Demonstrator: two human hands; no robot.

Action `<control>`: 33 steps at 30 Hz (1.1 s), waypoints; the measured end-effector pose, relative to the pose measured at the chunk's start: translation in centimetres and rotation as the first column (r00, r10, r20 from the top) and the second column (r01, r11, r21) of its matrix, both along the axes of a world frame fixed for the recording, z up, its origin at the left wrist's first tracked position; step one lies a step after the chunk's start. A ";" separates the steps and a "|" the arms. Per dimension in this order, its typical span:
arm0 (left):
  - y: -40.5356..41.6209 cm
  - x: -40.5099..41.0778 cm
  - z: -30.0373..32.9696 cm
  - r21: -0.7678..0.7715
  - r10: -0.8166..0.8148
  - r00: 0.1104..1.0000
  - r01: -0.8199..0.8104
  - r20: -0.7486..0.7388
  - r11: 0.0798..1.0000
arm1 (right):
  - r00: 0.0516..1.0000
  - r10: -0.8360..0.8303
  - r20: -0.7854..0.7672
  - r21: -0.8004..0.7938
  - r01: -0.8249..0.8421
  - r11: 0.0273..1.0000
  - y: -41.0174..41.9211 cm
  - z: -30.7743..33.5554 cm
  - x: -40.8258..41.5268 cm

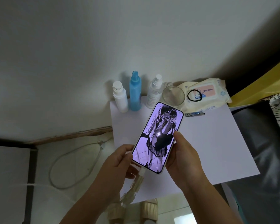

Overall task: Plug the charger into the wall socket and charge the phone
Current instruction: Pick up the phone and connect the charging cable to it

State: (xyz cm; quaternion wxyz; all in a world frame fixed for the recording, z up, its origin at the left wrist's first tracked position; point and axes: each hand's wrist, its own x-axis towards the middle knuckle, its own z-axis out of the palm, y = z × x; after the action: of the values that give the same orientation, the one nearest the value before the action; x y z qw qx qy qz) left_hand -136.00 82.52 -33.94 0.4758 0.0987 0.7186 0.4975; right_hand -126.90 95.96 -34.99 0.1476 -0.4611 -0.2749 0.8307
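A lit phone, its lock screen reading 14:28, is held tilted above a white surface, a white cable plugged into its lower end. The right hand grips the phone's right edge, thumb on the screen's rim; the left hand touches its left edge, fingers curled near the plug. Behind stand three bottles, a glass lid and a wipes pack topped by a hair tie, with nail clippers just in front. More cable loops on the floor at left.
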 end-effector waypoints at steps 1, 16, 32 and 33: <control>0.1 -0.1 -0.2 -0.007 -0.005 1.000 0.005 -0.020 1.000 | 1.000 -0.002 0.010 -0.001 0.002 1.000 -0.1 -0.1 0.0; 0.5 -1.8 -8.6 -0.321 -0.239 0.921 0.135 -0.308 0.937 | 0.731 0.421 0.537 -0.058 -0.466 0.883 0.2 -5.7 0.8; 1.0 -2.0 -11.4 -0.372 -0.255 0.796 0.041 -0.549 0.927 | 0.595 0.472 0.650 -0.122 -0.531 0.839 0.6 -8.2 -0.6; 0.9 -2.0 -11.6 -0.367 -0.253 0.794 0.040 -0.552 0.929 | 0.584 0.472 0.660 -0.121 -0.538 0.834 0.7 -8.3 -0.7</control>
State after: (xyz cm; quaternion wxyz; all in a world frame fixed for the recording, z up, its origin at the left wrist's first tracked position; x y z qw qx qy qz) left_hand -137.98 83.40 -45.50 0.2758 0.2217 0.8947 0.2726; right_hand -127.56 96.62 -43.25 -0.1818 -0.6213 -0.4661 0.6030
